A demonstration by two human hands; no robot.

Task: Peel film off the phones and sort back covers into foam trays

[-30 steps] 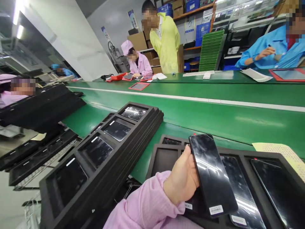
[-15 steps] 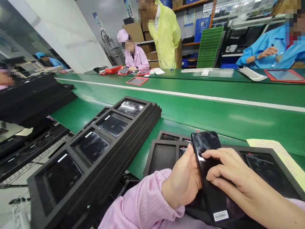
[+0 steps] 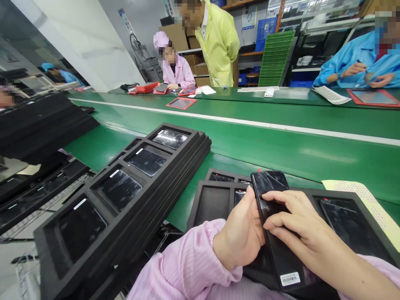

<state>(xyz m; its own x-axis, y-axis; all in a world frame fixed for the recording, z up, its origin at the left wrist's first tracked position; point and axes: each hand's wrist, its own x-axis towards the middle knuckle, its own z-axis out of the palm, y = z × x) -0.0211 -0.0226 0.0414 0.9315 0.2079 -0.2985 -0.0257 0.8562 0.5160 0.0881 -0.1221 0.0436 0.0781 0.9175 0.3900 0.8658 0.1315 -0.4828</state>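
Note:
A black smartphone [image 3: 273,183] rests tilted in my left hand [image 3: 242,233], the thumb along its left edge and the other fingers hidden behind it. It has a glossy face, a red spot at the top edge and a white barcode label [image 3: 290,278] near the bottom. Over its face is my right hand [image 3: 300,223], fingers bent and touching or nearly touching the glass. Thumb and a finger are pinched together there; anything between them is hidden. Beneath the hands lies a black foam tray [image 3: 215,204] with another dark phone [image 3: 351,221] in its right compartment.
A stack of black foam trays [image 3: 146,183] holding dark screens stands to the left. Yellow paper with rows of dots [image 3: 368,204] lies at the right. A green conveyor belt [image 3: 250,129] runs across in front. Several co-workers sit or stand beyond it.
My right thumb and fingertips have shifted slightly left across the phone's face. My left hand keeps hold of the phone. The view has tilted a little.

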